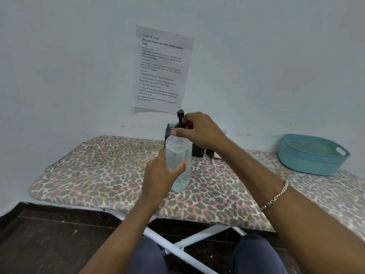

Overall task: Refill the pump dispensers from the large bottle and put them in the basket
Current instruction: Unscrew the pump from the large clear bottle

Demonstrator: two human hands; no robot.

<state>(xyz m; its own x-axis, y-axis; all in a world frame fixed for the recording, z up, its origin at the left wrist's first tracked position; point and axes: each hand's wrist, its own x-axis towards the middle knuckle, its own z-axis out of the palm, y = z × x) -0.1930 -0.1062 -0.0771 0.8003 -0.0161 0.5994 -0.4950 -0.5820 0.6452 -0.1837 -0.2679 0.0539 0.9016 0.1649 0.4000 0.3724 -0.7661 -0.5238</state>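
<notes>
A clear pump dispenser bottle holding clear liquid stands upright on the leopard-print board. My left hand is wrapped around its lower body. My right hand grips the black pump head at the bottle's neck. Behind the bottle stands a dark container with a clear bottle neck showing beside it; most of both is hidden by my hands. The teal basket sits at the far right of the board with nothing visible inside.
A small loose piece with a thin white tube lies on the board behind my right forearm. A printed sheet hangs on the wall. White board legs cross above my knees over dark floor.
</notes>
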